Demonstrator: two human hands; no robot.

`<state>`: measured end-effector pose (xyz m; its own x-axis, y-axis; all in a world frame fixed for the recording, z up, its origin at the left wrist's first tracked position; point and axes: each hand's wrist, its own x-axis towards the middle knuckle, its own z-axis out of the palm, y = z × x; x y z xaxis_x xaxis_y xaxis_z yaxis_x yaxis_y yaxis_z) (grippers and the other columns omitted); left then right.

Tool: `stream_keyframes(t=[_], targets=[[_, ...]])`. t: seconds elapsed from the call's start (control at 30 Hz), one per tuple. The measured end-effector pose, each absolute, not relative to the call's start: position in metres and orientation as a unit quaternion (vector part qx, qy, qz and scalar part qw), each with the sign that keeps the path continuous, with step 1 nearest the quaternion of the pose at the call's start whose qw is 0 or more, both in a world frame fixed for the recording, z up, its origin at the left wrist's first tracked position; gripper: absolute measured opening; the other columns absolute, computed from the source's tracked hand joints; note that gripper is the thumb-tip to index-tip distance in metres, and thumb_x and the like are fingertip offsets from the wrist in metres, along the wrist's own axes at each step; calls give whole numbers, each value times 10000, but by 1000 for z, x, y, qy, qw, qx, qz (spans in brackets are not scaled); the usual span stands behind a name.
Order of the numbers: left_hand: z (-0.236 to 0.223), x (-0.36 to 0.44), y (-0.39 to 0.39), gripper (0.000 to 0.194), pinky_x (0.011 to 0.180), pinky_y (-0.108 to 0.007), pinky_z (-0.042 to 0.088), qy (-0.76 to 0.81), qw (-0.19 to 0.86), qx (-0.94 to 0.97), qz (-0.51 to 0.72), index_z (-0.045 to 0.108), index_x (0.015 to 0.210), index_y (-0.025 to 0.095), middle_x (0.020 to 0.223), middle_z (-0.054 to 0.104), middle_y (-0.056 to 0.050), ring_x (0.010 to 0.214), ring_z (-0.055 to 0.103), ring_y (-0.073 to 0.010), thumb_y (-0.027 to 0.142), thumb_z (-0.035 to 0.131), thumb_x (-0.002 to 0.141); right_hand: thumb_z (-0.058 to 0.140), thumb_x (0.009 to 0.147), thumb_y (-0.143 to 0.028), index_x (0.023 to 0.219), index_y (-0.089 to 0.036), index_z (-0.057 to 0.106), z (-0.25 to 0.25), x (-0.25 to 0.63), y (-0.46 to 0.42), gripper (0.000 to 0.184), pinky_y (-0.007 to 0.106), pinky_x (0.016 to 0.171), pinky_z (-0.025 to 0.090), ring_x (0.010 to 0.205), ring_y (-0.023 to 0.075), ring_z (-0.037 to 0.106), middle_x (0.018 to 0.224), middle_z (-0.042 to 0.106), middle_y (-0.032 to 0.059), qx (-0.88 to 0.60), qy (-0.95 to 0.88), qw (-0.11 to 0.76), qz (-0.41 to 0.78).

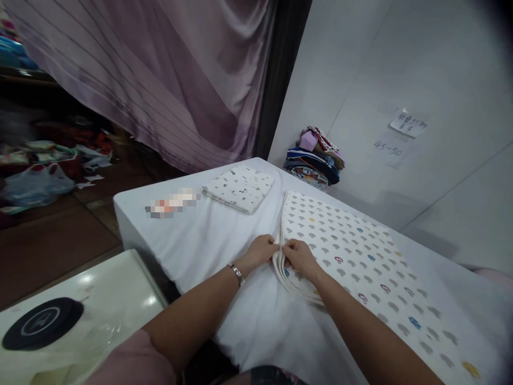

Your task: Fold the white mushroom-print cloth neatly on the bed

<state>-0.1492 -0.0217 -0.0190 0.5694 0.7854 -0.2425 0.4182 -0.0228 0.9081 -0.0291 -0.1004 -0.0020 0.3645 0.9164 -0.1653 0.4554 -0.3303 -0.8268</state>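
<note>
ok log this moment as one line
left hand: pinching cloth edge | right hand: same edge | patterned cloth: layered on table | small folded cloth: untouched

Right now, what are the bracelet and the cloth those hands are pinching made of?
Bracelet: probably shiny metal; it glints silvery.
Patterned cloth: soft-looking matte fabric, maybe cotton; its layered edge bends in loose curves without shine.

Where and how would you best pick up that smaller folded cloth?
I'd pinch the smaller folded cloth along its near edge, coming from the wearer's side, thumb above and fingers slid beneath. It lies flat on the white-covered table, with stacked layers showing at that edge, so the grip should probably take them all together.
</note>
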Motion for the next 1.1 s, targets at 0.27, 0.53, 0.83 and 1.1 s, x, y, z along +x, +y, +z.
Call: stream_keyframes(t=[0.27,0.53,0.83,1.1], targets=[[-15,-150,-24,184,463,-216,440,423,581,672,179,502,672,161,559,536,12,488,537,-117,323,488,759,488,746,-201,632,-178,516,4,-37,-94,120,192,398,357,357,104,502,415,542,-30,-764,-471,304,319],[-13,-153,-23,241,456,-232,451,405,610,656,185,520,652,152,539,536,12,470,533,-123,377,527,737,494,795,-266,719,-178,515,-8,-44,-104,118,202,501,373,508,100,515,555,554,-33,-724,-534,335,280],[-18,-153,-19,132,461,-258,480,422,595,660,180,539,691,138,576,570,-19,515,580,-155,262,500,710,452,846,-240,949,-219,572,13,-36,-196,159,274,704,439,781,154,538,872,577,27,-661,-699,235,143],[-18,-152,-17,140,464,-246,471,445,582,656,183,534,668,143,559,563,-7,498,562,-141,275,506,707,482,857,-247,1160,-251,526,-25,49,-294,305,305,835,490,988,198,568,1109,580,83,-658,-729,175,-73]])
